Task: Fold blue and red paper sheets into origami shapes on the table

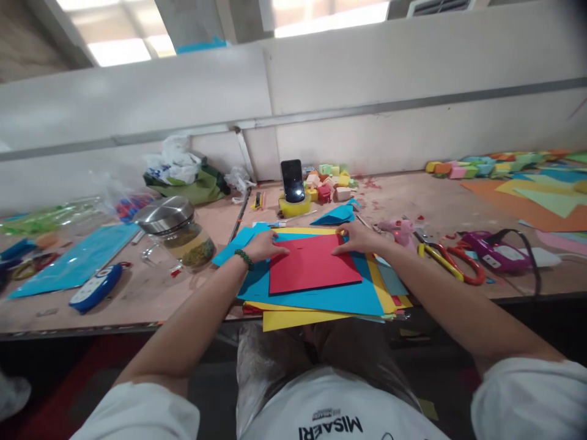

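A red sheet of paper (314, 266) lies over a blue sheet (342, 299) on a stack of coloured paper in front of me. My left hand (263, 245), with a green beaded bracelet at the wrist, pinches the red sheet by its upper left part, thumb on top. Its upper right part is held in my right hand (358, 237), thumb on the face and fingers at the far edge. Yellow sheets (298, 321) stick out beneath the blue one along the table's front edge. The fingertips behind the red sheet are partly hidden.
Left stand a glass jar with a metal lid (177, 232) and a blue-white remote-like device (96, 287). A phone (292, 180) leans on a yellow tape roll (293, 206). Right lie a pink glue gun (398, 229), orange-handled scissors (463, 266) and a purple device with a cord (498, 250).
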{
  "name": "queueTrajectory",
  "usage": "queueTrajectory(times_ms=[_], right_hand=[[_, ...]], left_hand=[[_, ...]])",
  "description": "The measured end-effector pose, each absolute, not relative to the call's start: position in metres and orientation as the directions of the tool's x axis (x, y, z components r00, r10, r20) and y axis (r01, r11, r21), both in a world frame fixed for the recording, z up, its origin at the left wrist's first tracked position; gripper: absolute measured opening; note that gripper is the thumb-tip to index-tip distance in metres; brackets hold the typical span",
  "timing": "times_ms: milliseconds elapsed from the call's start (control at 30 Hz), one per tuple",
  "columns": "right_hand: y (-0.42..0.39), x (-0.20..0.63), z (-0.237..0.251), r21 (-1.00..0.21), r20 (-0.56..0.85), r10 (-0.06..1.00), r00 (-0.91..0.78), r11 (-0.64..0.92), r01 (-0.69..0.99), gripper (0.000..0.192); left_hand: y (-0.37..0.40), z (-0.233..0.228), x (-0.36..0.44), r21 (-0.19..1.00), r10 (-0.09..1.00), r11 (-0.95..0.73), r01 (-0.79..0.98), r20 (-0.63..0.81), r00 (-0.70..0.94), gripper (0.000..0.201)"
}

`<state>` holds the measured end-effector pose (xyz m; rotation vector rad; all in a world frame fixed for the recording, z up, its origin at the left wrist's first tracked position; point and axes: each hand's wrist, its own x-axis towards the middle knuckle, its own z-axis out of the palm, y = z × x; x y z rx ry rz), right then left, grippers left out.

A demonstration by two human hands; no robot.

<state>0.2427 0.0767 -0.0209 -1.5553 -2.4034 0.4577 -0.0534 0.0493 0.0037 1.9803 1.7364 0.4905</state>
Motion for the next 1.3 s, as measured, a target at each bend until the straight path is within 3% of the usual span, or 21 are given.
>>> queueTrajectory(times_ms=[133, 333, 567, 933, 1167, 1300], right_hand=[[0.079, 0.245, -0.025, -0.500, 0.100, 0.914, -0.394, 0.389, 0.774, 0.054], [0.081, 0.242, -0.027, -0.722, 0.187, 0.933, -0.306, 0.342, 0.601, 0.039], [0.077, 0.242, -0.023, -0.900, 0.189, 0.950, -0.250, 0.269, 0.343, 0.047], [0.077, 0.243, -0.024, -0.937, 0.202, 0.952, -0.229, 0.256, 0.238, 0.055], [0.076, 0.243, -0.019, -0.922, 0.251, 0.946, -0.205, 0.298, 0.246, 0.065], [0.074, 0.243, -0.017, -0.930, 0.233, 0.938, -0.255, 0.292, 0.224, 0.050]], left_hand=[[0.048, -0.002, -0.047, 0.620, 0.979, -0.157, 0.769, -0.005, 0.204, 0.025], [0.039, 0.002, -0.049, 0.678, 0.966, -0.227, 0.699, 0.068, 0.248, 0.027], [0.033, 0.007, -0.054, 0.809, 0.978, -0.184, 0.558, 0.096, 0.183, 0.039], [0.031, 0.009, -0.055, 0.863, 0.980, -0.046, 0.503, -0.060, 0.192, 0.070], [0.031, 0.010, -0.058, 0.960, 0.975, 0.000, 0.279, -0.063, 0.215, 0.053], [0.031, 0.011, -0.058, 0.967, 0.978, -0.002, 0.255, -0.051, 0.203, 0.053]])
